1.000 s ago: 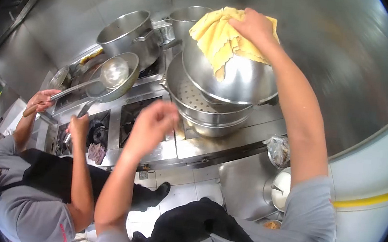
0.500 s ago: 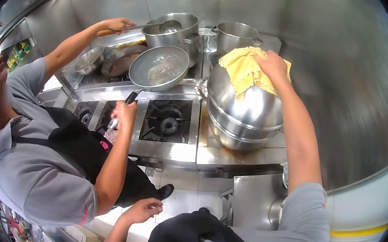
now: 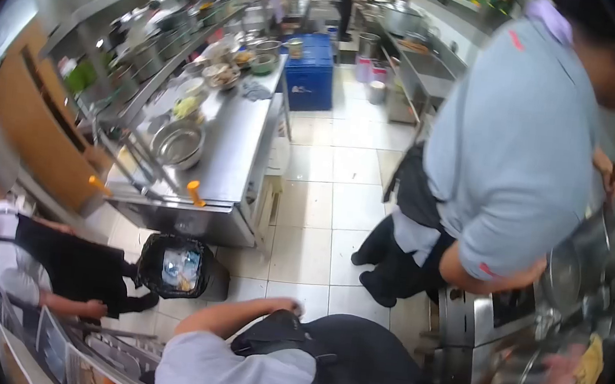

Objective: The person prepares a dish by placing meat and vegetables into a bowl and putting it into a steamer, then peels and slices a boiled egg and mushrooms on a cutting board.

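On the right, my right hand (image 3: 560,372) is smeared by motion over the rounded steel lid and pot (image 3: 516,379). A yellow cloth (image 3: 588,375) lies against the lid beside it. Whether the fingers grip the cloth is not clear. My left arm is bent in front of my body, and my left hand (image 3: 291,307) shows only in small part by the black apron (image 3: 358,347), its fingers hidden. Just ahead on the right, a co-worker (image 3: 515,146) in a grey shirt stands at the stove (image 3: 489,316), near a large steel pan (image 3: 586,255).
A steel worktable (image 3: 234,139) with bowls stands on the left, before it a lined bin (image 3: 179,268). Another person (image 3: 53,263) is at far left. A tiled aisle (image 3: 307,192) runs to a blue crate (image 3: 309,72). Metal racks (image 3: 74,347) stand at lower left.
My view has swung left from the stove to the aisle and worktable. The steel pot, cloth and my right hand now sit at the lower right edge.
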`<state>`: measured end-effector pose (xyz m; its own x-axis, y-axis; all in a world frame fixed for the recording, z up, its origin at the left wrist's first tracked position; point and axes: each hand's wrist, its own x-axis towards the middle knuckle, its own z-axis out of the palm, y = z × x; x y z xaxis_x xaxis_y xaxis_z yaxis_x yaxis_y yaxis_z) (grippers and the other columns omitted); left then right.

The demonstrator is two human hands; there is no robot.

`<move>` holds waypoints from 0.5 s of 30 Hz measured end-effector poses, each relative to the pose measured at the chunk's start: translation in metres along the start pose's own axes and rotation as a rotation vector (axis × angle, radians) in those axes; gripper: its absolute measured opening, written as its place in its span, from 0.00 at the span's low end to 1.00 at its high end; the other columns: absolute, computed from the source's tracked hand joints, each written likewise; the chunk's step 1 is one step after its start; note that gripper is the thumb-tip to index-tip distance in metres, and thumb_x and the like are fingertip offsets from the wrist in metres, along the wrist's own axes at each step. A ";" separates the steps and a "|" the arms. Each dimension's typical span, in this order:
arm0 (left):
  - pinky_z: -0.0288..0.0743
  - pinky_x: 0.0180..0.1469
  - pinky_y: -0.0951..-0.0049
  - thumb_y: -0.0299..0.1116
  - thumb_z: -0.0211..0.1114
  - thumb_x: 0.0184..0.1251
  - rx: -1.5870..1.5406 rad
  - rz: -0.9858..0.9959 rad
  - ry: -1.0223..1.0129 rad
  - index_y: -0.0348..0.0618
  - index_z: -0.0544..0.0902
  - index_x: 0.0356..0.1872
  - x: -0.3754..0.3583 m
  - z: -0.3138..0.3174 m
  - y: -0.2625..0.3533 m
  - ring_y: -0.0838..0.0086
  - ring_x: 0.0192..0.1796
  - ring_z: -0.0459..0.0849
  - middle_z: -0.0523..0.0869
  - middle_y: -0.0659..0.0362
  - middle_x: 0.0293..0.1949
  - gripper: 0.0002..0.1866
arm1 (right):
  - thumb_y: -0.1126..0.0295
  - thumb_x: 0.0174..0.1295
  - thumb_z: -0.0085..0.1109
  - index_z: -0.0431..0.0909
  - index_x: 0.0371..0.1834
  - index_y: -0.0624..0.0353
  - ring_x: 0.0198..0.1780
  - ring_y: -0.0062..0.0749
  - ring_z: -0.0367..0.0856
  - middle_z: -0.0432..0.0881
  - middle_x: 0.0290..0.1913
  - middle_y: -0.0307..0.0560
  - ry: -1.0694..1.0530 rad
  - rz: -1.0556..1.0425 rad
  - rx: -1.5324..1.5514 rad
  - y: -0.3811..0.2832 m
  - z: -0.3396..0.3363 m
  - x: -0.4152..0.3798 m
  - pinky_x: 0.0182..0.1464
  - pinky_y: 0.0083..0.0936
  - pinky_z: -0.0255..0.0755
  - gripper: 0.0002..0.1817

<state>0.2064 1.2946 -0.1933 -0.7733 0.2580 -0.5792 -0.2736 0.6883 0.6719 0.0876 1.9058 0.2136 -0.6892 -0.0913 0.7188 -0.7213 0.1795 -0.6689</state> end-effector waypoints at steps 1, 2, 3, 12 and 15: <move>0.78 0.58 0.60 0.43 0.68 0.68 -0.132 0.018 -0.017 0.37 0.84 0.55 -0.025 0.012 -0.044 0.58 0.53 0.87 0.90 0.46 0.51 0.22 | 0.59 0.68 0.58 0.75 0.62 0.68 0.49 0.42 0.84 0.84 0.49 0.56 -0.331 0.111 0.371 0.005 0.076 -0.005 0.48 0.34 0.78 0.26; 0.78 0.59 0.60 0.43 0.68 0.68 -0.247 0.023 -0.017 0.38 0.85 0.55 -0.052 0.029 -0.088 0.59 0.54 0.87 0.90 0.47 0.51 0.21 | 0.60 0.68 0.58 0.75 0.62 0.69 0.47 0.41 0.84 0.84 0.48 0.56 -0.635 0.322 0.639 0.016 0.157 -0.022 0.47 0.33 0.79 0.26; 0.78 0.59 0.60 0.42 0.68 0.68 -0.299 -0.007 -0.007 0.39 0.86 0.55 -0.085 0.038 -0.118 0.59 0.54 0.87 0.90 0.48 0.51 0.21 | 0.60 0.65 0.63 0.76 0.62 0.68 0.44 0.43 0.86 0.85 0.48 0.56 -0.839 0.596 0.739 0.043 0.229 -0.045 0.46 0.31 0.80 0.27; 0.80 0.51 0.63 0.42 0.67 0.70 -0.345 -0.297 0.965 0.37 0.85 0.49 -0.327 -0.073 -0.149 0.62 0.45 0.88 0.90 0.48 0.40 0.18 | 0.47 0.71 0.56 0.69 0.75 0.55 0.68 0.50 0.78 0.74 0.73 0.50 -2.145 0.943 -0.905 0.194 0.495 -0.275 0.58 0.47 0.82 0.35; 0.81 0.40 0.67 0.41 0.66 0.71 -0.508 -0.323 1.166 0.37 0.84 0.50 -0.386 -0.106 -0.112 0.69 0.41 0.87 0.89 0.49 0.38 0.17 | 0.48 0.72 0.55 0.71 0.74 0.56 0.66 0.52 0.79 0.73 0.72 0.54 -2.365 0.584 -0.690 0.175 0.540 -0.276 0.52 0.47 0.86 0.33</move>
<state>0.4745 1.0461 0.0039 -0.5998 -0.7795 -0.1807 -0.5241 0.2120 0.8248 0.1150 1.4331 -0.2039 0.0141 -0.2428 -0.9700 -0.7451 0.6444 -0.1721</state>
